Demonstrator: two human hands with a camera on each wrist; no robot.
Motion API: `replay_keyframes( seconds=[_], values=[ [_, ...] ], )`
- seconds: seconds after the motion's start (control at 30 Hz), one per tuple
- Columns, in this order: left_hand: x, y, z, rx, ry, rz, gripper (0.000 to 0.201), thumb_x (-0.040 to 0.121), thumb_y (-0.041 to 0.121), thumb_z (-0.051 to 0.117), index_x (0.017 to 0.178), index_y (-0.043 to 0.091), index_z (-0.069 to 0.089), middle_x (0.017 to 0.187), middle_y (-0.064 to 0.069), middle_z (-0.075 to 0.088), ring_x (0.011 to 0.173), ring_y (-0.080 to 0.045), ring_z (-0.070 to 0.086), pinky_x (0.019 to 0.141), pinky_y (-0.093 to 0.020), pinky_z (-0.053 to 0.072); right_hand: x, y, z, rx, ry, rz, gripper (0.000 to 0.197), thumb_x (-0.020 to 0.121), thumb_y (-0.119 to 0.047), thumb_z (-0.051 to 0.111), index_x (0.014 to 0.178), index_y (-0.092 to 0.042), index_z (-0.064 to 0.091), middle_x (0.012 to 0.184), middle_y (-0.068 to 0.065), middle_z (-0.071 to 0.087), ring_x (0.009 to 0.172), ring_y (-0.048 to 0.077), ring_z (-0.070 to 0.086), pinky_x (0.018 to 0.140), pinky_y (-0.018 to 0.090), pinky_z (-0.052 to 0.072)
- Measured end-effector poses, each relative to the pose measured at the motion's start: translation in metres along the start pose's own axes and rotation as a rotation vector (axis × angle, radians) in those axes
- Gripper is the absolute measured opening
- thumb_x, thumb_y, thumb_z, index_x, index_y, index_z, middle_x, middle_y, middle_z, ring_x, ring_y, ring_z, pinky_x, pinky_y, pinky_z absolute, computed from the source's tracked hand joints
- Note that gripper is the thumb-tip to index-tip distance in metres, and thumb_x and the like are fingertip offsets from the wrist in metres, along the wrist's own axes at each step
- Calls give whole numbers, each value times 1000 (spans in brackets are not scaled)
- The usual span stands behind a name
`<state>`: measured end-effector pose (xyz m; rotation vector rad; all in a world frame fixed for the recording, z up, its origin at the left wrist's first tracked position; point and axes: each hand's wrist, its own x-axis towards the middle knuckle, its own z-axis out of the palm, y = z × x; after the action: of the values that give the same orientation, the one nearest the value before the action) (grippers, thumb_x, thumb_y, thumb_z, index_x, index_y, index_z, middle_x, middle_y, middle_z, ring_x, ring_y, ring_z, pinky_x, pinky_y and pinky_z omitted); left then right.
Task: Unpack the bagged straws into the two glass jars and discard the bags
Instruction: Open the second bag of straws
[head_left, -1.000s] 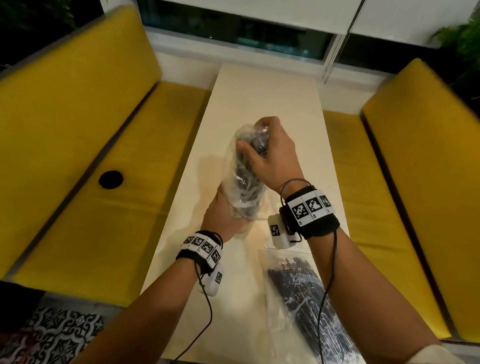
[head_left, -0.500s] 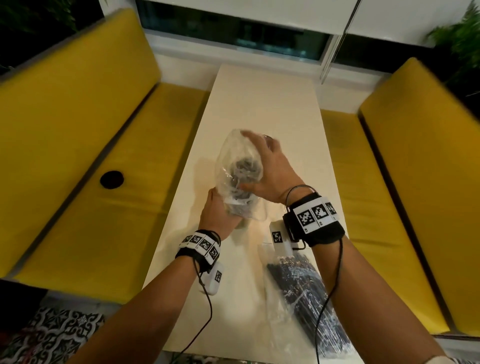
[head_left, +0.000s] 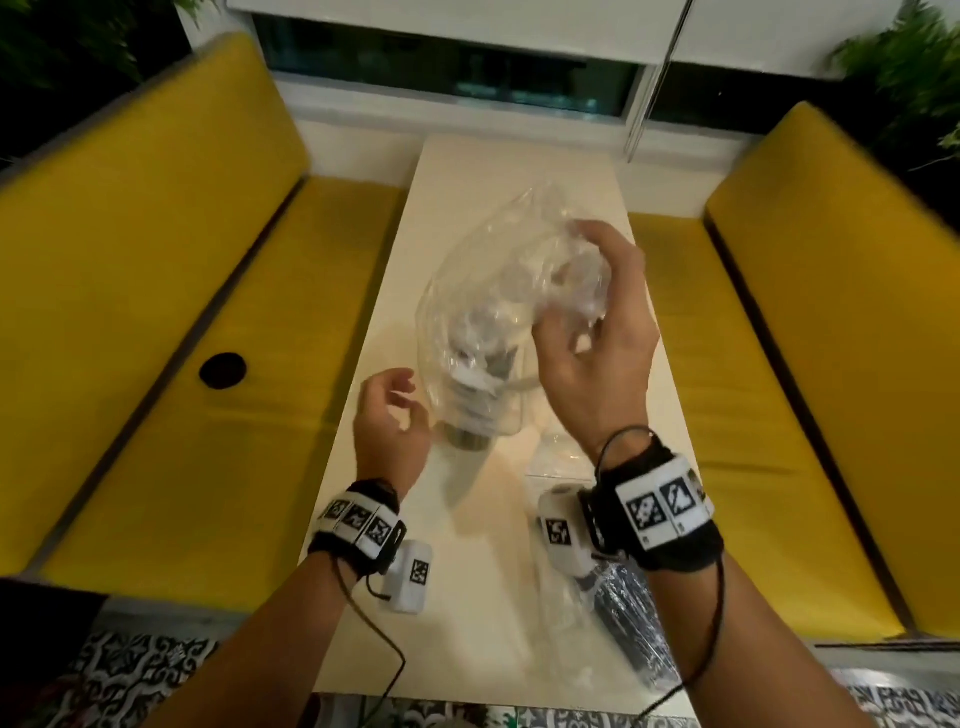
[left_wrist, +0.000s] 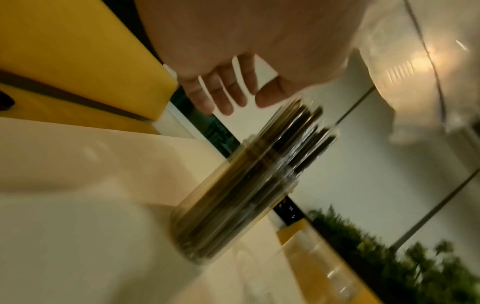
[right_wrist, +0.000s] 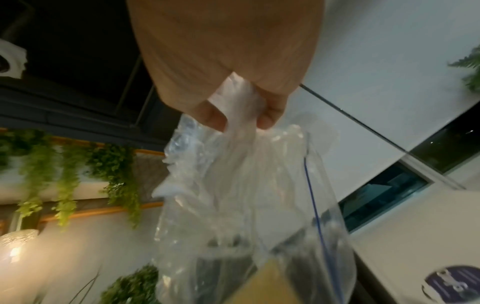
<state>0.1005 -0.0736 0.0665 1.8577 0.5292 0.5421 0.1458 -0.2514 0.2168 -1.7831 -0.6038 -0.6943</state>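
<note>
We're at a cream table (head_left: 519, 171) between yellow benches (head_left: 171, 322). Our right hand (head_left: 597, 353) clutches the clear bag (head_left: 478, 280) above the straw-filled jar (left_wrist: 244, 197) mid-table; our left hand (head_left: 389, 415) hovers loose, fingers apart.

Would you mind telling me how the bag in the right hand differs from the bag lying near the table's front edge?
The lifted bag is crumpled and looks nearly empty; the near bag is still packed with dark straws. The lifted bag is gripped by the right hand above the jar; the near bag lies flat on the table, untouched. Both are clear plastic.
</note>
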Motion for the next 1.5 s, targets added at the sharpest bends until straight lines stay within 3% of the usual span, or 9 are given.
replay_keyframes(
  seconds=[0.07, 0.17, 0.33, 0.5, 0.67, 0.9, 1.2, 1.33, 1.5],
  values=[
    [-5, 8, -18, -169, 96, 39, 17, 102, -3, 54, 103, 13, 60, 79, 18, 64, 68, 9, 59, 66, -18, 47, -28, -14, 5, 8, -1, -63, 55, 76, 13, 66, 126, -8, 57, 119, 7, 62, 108, 22, 62, 91, 32, 53],
    [-17, 7, -43, -432, 78, 117, 24, 105, 5, 40, 89, 4, 58, 62, 15, 60, 54, -2, 49, 54, -21, 38, -83, -10, 25, 15, -127, -45, 42, 76, -1, 60, 115, -15, 56, 102, 11, 60, 91, 18, 56, 80, 14, 46],
    [-55, -28, -41, -245, -149, -70, 27, 107, 33, 53, 97, 9, 60, 81, 15, 65, 72, -10, 58, 66, -23, 45, -177, 41, 63, -50, -482, 236, 47, 80, -1, 63, 124, -16, 60, 120, 3, 53, 105, 13, 55, 88, 26, 53],
    [-78, -91, -23, 86, -331, -178, 14, 104, 25, 66, 112, 36, 65, 111, 6, 73, 105, -16, 70, 89, -32, 59, -222, 69, 70, -41, -707, 569, 65, 93, -20, 58, 154, -19, 36, 146, 2, 51, 128, 14, 54, 110, 25, 45],
    [-84, -116, -16, 379, -421, -1, 27, 94, -1, 71, 122, 2, 72, 121, -15, 66, 113, -34, 67, 95, -28, 51, -238, 66, 73, -261, -589, 518, 40, 102, -39, 51, 138, -21, 48, 132, 7, 59, 114, 25, 58, 98, 34, 47],
    [-78, -117, -9, 436, -479, 41, 16, 98, 14, 72, 108, 5, 81, 110, -1, 53, 102, -21, 60, 98, -32, 53, -262, 90, 84, -477, -649, 375, 28, 79, 8, 66, 103, -7, 69, 104, 12, 60, 91, 31, 57, 78, 45, 56],
    [-56, -45, -11, 460, -266, 287, 14, 88, 18, 73, 101, 22, 76, 109, 0, 67, 106, -24, 56, 94, -39, 48, -221, 82, 45, -416, -503, 514, 51, 104, -49, 33, 128, -22, 69, 125, 4, 63, 112, 24, 55, 98, 41, 44],
    [-55, 13, 12, 300, -334, 366, 7, 93, 26, 70, 100, 24, 72, 90, 11, 67, 84, -12, 61, 76, -29, 51, -184, 102, 6, -380, -291, 487, 29, 102, -28, 49, 114, -15, 71, 113, 5, 65, 105, 24, 58, 92, 39, 47],
    [-73, 43, 71, 428, -649, 71, 7, 98, 28, 67, 94, 25, 70, 78, 8, 69, 71, -16, 66, 63, -21, 51, -157, 145, -39, -546, -611, 680, 33, 94, 0, 56, 122, -10, 72, 126, 11, 71, 114, 33, 67, 99, 40, 54]
  ],
)
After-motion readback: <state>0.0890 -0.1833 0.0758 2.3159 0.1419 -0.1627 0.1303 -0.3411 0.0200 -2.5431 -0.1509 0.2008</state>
